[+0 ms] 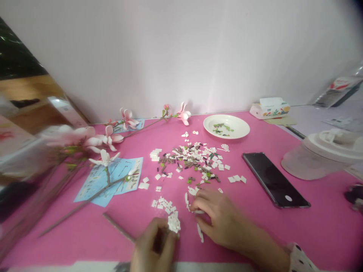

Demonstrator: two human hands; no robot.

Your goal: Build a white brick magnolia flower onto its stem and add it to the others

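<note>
Head view: my left hand (151,245) pinches white brick petal (173,223) between fingertips, above pink mat (283,241). Right hand (218,215) half open, fingers curled, tips touching loose white plates (187,201) just beside petal.

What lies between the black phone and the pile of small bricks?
The head view shows a few loose white bricks on the pink surface, between the phone and the pile.

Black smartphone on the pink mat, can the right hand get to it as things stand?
Probably yes: the right hand rests close beside the black smartphone, and only the pink mat seems to lie between them.
</note>
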